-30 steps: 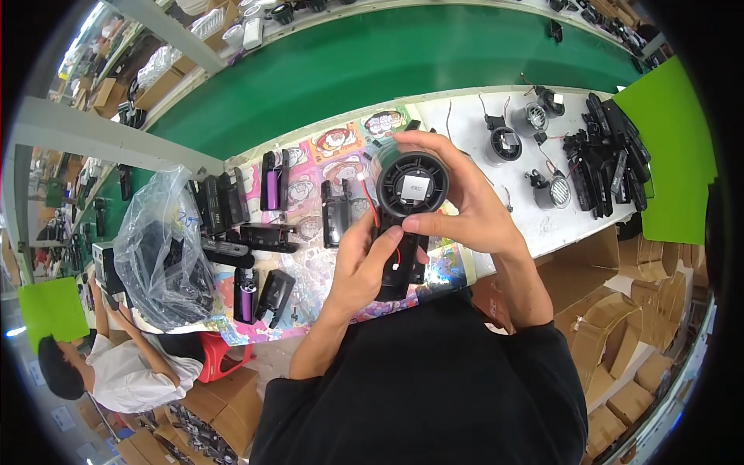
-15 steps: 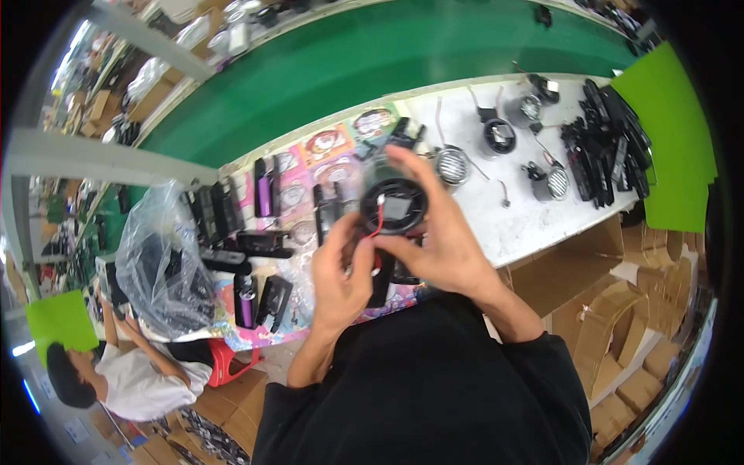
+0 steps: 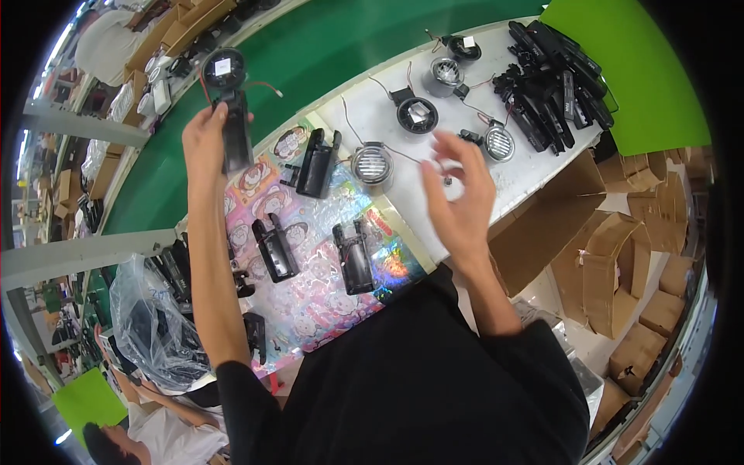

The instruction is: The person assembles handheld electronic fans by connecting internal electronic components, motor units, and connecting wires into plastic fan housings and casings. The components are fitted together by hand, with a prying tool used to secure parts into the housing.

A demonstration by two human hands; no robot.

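My left hand [image 3: 203,147] is raised at the far left, out past the table's edge. It is closed around a black handle [image 3: 236,136], with a round black motor head [image 3: 225,68] and loose red wires at its top end. Over the white part of the table is my right hand [image 3: 463,194], with thumb and fingers apart and nothing visible in it; the fingertips are slightly blurred. Close to its fingers are a round black motor unit [image 3: 417,115] with a white square and a grilled round motor unit [image 3: 372,164] with thin wires.
Several black handle shells, one a forked shell [image 3: 316,164], lie on a colourful patterned sheet [image 3: 318,310]. Black parts are heaped at the far right [image 3: 554,85] beside a green board [image 3: 620,70]. A clear plastic bag [image 3: 147,325] stands left, near a seated co-worker [image 3: 163,430]. Cardboard boxes [image 3: 620,263] stand at right.
My hands were together around a round motor head with a red wire. They have parted: the left has gone far left with the handle and motor head, the right has moved right.
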